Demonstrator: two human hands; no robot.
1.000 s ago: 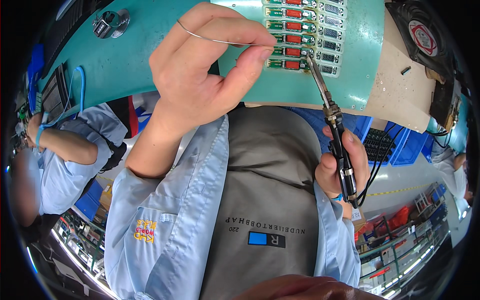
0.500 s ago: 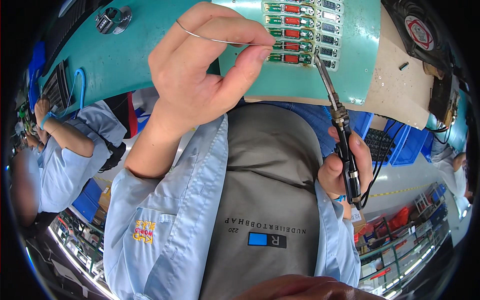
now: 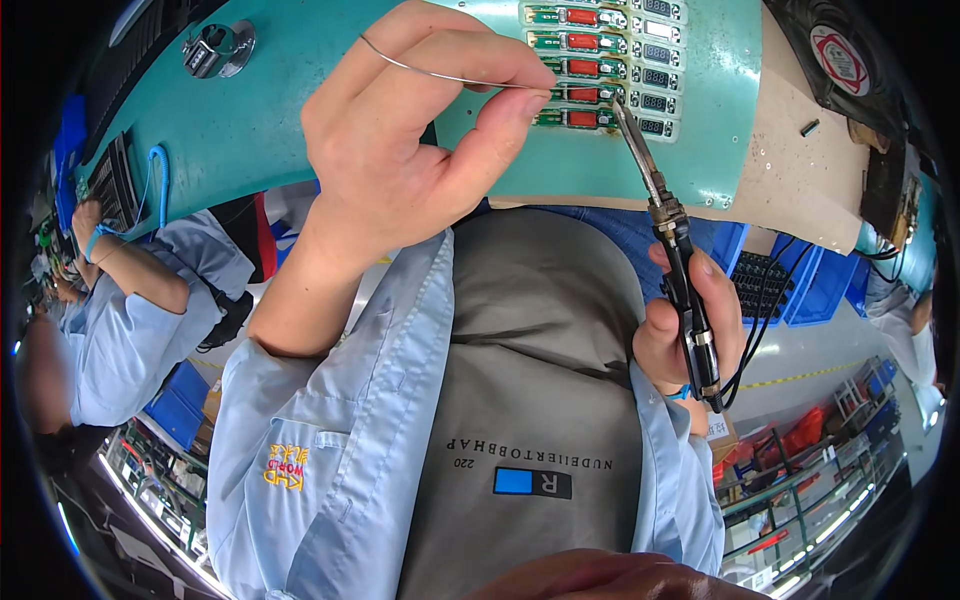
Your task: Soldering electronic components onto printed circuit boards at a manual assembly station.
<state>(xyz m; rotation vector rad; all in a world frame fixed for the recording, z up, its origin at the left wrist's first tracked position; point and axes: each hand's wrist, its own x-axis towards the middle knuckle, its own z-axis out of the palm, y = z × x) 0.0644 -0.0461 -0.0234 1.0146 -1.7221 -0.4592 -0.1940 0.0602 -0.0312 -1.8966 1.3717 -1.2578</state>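
Note:
My left hand (image 3: 400, 140) pinches a thin solder wire (image 3: 430, 72) between thumb and forefinger. The wire curves back over the knuckles, and its front end lies over the small green circuit boards. Each board carries a red block (image 3: 582, 95), and a small dark digit display (image 3: 655, 103) sits to its right. These pairs stand in a column on a pale green panel (image 3: 715, 165). My right hand (image 3: 700, 315) is closed round the black handle of a soldering iron (image 3: 672, 220). Its tip is at the right end of a board near the column's bottom; whether it touches is too small to tell.
A silver tally counter (image 3: 212, 50) lies on the green mat (image 3: 290, 110) at left. A dark fan (image 3: 838, 65) stands at upper right, with a small black cylinder (image 3: 809, 128) nearby. Blue bins (image 3: 815, 290) are below the bench edge. Another person (image 3: 140, 290) works at left.
The iron has moved left, its tip going from beside the displays to the right end of a board. My left hand has shifted slightly right with the solder wire.

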